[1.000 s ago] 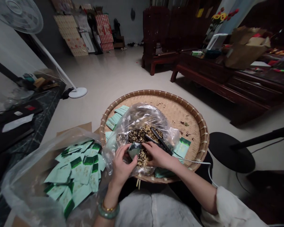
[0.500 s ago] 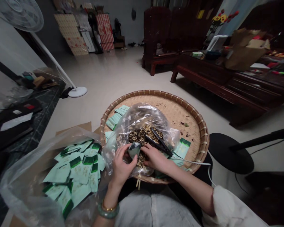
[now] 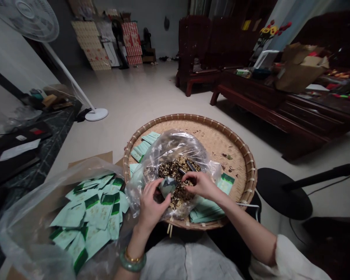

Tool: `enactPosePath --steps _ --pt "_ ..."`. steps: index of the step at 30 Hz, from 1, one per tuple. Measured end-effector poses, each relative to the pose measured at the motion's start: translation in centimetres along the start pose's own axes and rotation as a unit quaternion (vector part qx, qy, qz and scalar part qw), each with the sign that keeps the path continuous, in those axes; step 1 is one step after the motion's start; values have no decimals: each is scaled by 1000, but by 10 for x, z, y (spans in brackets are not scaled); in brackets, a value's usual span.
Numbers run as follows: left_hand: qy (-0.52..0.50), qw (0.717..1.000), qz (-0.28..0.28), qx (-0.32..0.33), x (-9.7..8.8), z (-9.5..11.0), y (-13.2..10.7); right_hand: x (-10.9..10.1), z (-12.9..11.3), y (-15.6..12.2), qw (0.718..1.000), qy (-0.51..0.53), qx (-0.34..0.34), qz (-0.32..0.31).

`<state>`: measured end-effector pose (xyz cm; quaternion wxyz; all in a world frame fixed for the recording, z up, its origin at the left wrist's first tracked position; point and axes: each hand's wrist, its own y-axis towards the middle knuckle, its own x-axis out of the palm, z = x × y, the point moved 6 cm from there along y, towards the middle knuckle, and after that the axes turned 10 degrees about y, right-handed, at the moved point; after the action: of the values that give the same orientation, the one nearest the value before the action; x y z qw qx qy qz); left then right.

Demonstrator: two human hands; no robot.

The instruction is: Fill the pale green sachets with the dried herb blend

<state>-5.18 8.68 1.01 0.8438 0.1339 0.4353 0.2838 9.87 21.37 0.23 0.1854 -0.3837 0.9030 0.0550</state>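
Bamboo tray (image 3: 224,140), plastic bag (image 3: 177,144), left hand (image 3: 151,206) gripping foil pouch (image 3: 167,186), mouth seemingly upward, right hand (image 3: 200,186) narrowly curled above loose tea (image 3: 175,186)

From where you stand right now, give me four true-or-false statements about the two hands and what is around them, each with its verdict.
1. The left hand holds a silver foil sachet. True.
2. The right hand rests on the rim of the woven bamboo tray. False: it is over the dried mixture inside the clear plastic bag.
3. A jade bangle is on the right wrist. False: it is on the left wrist.
4. Pale green packets lie heaped to the left of the tray. True.
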Motion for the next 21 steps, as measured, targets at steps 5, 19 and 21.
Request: enactPosePath --steps 5,19,21 --pt "11 1000 -2 23 2 7 2 -17 -23 -1 999 30 -18 -9" --pt "25 999 5 30 1 8 3 -17 -20 2 995 88 28 -24" --pt "25 999 6 28 1 8 3 -17 -21 1 992 115 40 -42"
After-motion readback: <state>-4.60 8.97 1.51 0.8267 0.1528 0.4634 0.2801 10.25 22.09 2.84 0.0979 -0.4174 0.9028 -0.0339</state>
